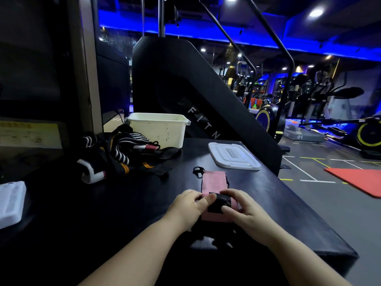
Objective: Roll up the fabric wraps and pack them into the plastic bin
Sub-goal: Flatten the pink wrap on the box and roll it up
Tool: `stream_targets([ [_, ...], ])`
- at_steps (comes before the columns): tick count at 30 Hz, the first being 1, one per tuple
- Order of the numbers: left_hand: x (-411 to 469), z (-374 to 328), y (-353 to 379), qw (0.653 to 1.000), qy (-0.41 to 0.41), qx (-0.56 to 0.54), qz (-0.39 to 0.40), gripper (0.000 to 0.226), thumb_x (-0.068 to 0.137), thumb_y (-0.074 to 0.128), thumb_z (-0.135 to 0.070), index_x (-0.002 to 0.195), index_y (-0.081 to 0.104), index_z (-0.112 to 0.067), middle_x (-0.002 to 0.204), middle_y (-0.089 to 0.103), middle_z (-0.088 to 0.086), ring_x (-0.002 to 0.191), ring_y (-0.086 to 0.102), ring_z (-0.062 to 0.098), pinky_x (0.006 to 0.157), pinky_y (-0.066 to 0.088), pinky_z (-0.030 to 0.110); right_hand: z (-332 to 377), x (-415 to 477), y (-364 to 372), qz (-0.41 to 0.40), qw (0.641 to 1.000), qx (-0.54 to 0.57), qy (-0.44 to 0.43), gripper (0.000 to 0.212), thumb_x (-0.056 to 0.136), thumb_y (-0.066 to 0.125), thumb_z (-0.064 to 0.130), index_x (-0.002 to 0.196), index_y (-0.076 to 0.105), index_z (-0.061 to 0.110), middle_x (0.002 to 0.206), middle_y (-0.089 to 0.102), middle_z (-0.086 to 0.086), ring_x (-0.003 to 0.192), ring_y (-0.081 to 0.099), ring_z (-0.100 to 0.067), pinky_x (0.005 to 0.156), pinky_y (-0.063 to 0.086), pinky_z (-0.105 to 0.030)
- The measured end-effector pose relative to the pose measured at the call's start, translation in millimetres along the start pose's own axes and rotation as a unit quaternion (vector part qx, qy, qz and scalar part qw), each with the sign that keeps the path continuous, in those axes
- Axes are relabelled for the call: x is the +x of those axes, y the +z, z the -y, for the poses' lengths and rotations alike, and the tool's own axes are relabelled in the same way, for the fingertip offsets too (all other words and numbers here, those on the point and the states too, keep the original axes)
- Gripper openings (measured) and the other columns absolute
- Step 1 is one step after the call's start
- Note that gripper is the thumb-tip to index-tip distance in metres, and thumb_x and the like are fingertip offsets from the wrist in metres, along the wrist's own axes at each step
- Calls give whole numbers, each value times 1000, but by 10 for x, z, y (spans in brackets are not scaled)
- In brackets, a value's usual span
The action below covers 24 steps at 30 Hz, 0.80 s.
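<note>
A pink fabric wrap (213, 181) lies stretched away from me on the black table (134, 203), with a black loop at its far end. Its near end is rolled into a dark bundle. My left hand (188, 205) and my right hand (245, 207) pinch that rolled end from either side, thumbs on top. A heap of black, white and orange-striped wraps (119, 153) lies at the table's far left. Behind it stands the cream plastic bin (158, 129), open at the top.
The bin's white lid (234, 155) lies flat on the table to the right of the bin. A white plastic tray (10, 203) sits at the left edge. A black stair machine (206, 96) rises behind the table. The table's right edge drops to the gym floor.
</note>
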<state>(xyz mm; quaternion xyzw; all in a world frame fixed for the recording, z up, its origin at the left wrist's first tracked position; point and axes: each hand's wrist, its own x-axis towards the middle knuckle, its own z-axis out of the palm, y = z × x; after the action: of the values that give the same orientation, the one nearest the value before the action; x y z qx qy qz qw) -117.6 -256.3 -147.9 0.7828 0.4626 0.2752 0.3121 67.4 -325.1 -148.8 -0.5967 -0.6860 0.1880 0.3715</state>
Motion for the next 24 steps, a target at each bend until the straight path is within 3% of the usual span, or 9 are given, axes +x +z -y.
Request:
stream_targets([
  [2,30,-16,31,1000,2,-22,-8,36,94,52,-53,74,58,-23,86,52,-4,95,57,26,71,36,27,-16,-9,39,-13,1000,-12,-8,30,82,57,48,110,47,53,121,49,27,121,44,2,97,36,-16],
  [3,27,-34,58,999,6,-46,-16,27,95,54,-47,92,63,-21,99,56,-3,99,56,20,77,37,24,-15,-8,51,-17,1000,-6,-8,30,81,54,50,111,46,52,122,49,27,122,44,1,98,35,-17],
  [5,-20,-94,103,994,29,-100,-27,33,97,56,-36,127,54,-21,122,55,-6,110,50,8,86,33,15,-28,1,64,-18,1000,6,-5,30,83,54,48,112,46,51,124,51,23,122,45,-1,101,37,-22],
  [6,-32,-114,120,992,41,-118,-27,36,98,54,-32,133,49,-23,127,54,-6,113,49,6,87,31,13,-26,3,63,-18,1000,6,-3,28,86,56,46,112,46,51,124,51,23,122,46,-1,102,37,-22],
  [10,-12,-168,129,989,41,-140,-17,25,102,47,-30,122,58,-21,122,53,2,109,49,9,84,33,15,-48,13,76,-32,999,15,5,23,92,60,39,105,49,54,116,54,27,109,52,6,93,40,-21],
  [13,14,-163,142,991,36,-129,-22,21,103,42,-31,110,58,-19,114,56,4,102,49,13,78,31,17,-43,15,100,-45,998,29,27,27,81,55,53,102,42,65,106,60,18,88,59,0,85,46,-28],
  [16,27,-183,159,990,19,-135,-28,18,104,40,-31,104,54,-19,107,55,4,97,48,14,73,30,19,-37,10,112,-52,997,54,23,34,92,59,40,99,40,68,97,65,8,74,58,-5,81,48,-30],
  [19,73,-206,173,990,-3,-137,-30,30,104,37,-36,103,53,-10,108,59,11,96,50,18,76,32,25,-21,-3,121,-52,997,46,13,34,98,54,32,97,43,64,94,64,12,73,56,4,74,44,-19],
  [24,133,-241,200,986,-34,-154,-45,38,104,38,-39,104,56,-5,112,63,14,104,56,26,85,39,30,-50,17,153,-68,996,62,19,16,86,41,55,98,42,64,92,64,19,84,58,4,80,45,-25],
])
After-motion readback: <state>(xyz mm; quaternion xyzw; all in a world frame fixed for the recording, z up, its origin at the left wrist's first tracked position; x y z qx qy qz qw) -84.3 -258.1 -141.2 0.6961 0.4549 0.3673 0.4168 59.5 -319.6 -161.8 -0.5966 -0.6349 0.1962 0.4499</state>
